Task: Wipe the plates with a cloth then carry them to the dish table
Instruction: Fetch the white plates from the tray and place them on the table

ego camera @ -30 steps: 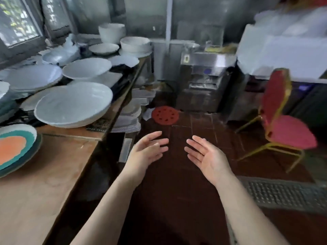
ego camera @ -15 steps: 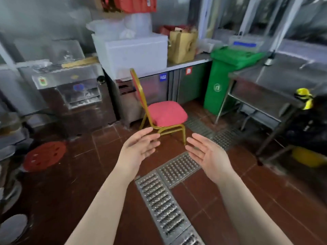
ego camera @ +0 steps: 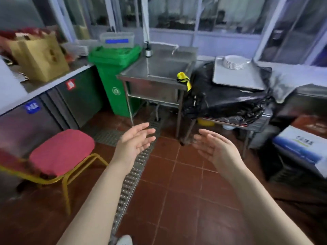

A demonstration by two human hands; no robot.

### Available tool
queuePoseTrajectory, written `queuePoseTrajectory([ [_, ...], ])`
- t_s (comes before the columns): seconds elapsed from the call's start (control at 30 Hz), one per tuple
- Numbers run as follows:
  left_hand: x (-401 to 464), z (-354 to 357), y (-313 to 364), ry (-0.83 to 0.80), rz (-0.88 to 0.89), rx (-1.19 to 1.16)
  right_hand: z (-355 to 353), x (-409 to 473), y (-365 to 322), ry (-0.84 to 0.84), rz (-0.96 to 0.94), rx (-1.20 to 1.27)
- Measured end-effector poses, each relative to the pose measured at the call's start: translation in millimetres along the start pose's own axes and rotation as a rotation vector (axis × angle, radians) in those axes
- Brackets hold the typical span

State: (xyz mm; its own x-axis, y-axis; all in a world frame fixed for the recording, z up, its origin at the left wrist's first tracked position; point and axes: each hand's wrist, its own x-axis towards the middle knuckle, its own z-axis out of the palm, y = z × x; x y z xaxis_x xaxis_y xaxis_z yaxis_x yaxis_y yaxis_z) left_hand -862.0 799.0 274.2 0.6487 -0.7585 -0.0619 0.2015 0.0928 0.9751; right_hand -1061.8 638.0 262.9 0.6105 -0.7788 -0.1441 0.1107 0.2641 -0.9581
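My left hand (ego camera: 134, 145) and my right hand (ego camera: 215, 150) are both held out in front of me over the red tile floor, palms facing each other, fingers apart, nothing in either. A stack of white plates (ego camera: 234, 62) sits on a grey tray (ego camera: 237, 78) at the back right, on top of something covered in black plastic (ego camera: 224, 98). No cloth is in my hands. A yellow rag-like thing (ego camera: 184, 79) hangs on the corner of the steel sink (ego camera: 159, 75).
A green wheeled bin (ego camera: 116, 76) stands left of the sink. A red chair with a gold frame (ego camera: 60, 152) is at my left. A metal floor drain grate (ego camera: 131, 175) runs between my arms. Steel counter cabinets (ego camera: 53, 96) line the left; boxes (ego camera: 300, 147) sit at right.
The view has swung right, away from the wooden table full of white dishes, past the chair, to the sink and the tray with plates. Both hands stay empty and held out.
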Motion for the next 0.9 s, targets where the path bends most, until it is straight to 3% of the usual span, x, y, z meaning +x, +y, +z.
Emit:
queuePoseTrajectory([
  [0.33, 266, 56, 8, -0.289, -0.041, 0.001, -23, 180, -33, 0.297, -0.125, 0.055],
  [0.53, 391, 136, -5, -0.406, -0.124, 0.016, -94, 273, -65, 0.456, -0.142, 0.081],
  [0.9, 614, 263, -21, -0.325, -0.086, 0.042, -216, 528, -146, 0.467, -0.070, 0.034],
])
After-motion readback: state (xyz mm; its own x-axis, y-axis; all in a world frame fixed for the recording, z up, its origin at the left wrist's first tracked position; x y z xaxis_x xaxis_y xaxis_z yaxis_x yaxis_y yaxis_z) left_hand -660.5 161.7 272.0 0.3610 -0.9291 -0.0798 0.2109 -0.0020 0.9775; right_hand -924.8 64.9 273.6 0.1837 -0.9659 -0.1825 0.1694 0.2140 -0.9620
